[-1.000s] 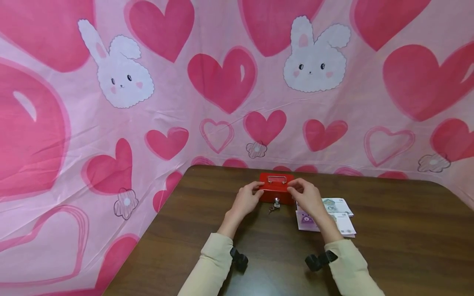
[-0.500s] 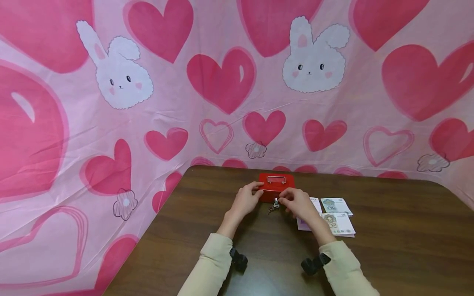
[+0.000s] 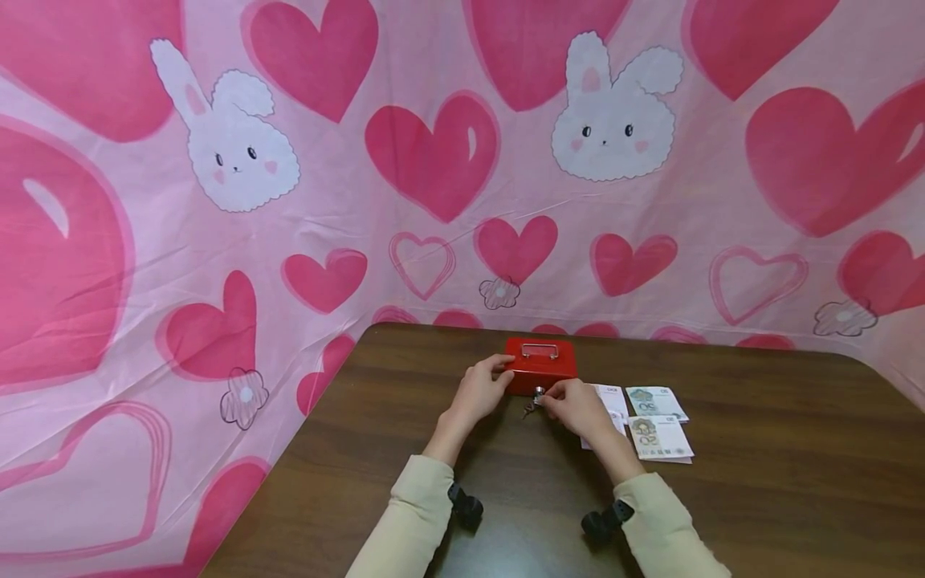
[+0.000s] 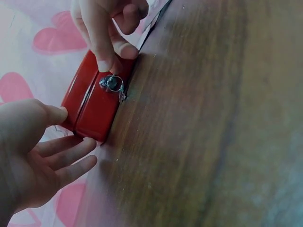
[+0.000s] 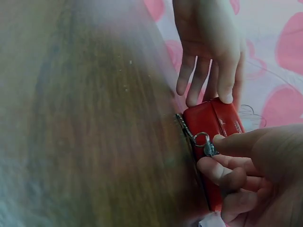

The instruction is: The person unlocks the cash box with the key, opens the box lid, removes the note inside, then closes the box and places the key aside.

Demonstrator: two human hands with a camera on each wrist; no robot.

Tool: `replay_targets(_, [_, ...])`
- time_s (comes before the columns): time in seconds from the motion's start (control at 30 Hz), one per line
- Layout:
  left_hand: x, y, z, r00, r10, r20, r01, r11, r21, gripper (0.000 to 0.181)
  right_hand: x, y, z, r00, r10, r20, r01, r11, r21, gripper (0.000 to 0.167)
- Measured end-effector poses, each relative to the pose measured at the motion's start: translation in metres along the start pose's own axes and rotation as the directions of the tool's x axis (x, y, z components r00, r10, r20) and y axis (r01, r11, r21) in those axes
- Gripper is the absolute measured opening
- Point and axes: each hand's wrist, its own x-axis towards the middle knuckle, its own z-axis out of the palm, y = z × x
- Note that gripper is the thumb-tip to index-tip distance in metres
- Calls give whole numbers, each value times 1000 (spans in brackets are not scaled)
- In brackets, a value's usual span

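Note:
A red metal cash box (image 3: 531, 381) with a wire handle on its lid sits near the table's far edge, lid down. My left hand (image 3: 480, 392) holds its left end, thumb at the front and fingers along the side. From the lock on the front face sticks a key (image 5: 209, 149). A ring (image 4: 115, 84) hangs from it with another small piece dangling. My right hand (image 3: 580, 409) pinches the key's head between thumb and index finger, other fingers curled. The fingertips partly cover the key.
Right of the box lie several banknotes (image 3: 663, 437), some purple-pink and partly under my right hand and forearm. The brown wooden table (image 3: 780, 449) ends just behind the box at a pink heart-printed cloth (image 3: 426, 265).
My right hand has moved from the right end of the lid down and left to the key at the front. The left hand and the box have stayed put.

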Motion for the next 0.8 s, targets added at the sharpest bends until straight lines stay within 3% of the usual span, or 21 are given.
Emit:
replay_targets(0.3, [1,-1,1,1000,-4,6,4,1000,-14,35,-2,0,6,1000,1,18,-1,1000,-1,24])
replay_targets(0.8, [1,-1,0,1000,8,6,-8,1000,-4,34,-1,2,12,997,77,6,-77,987,141,22])
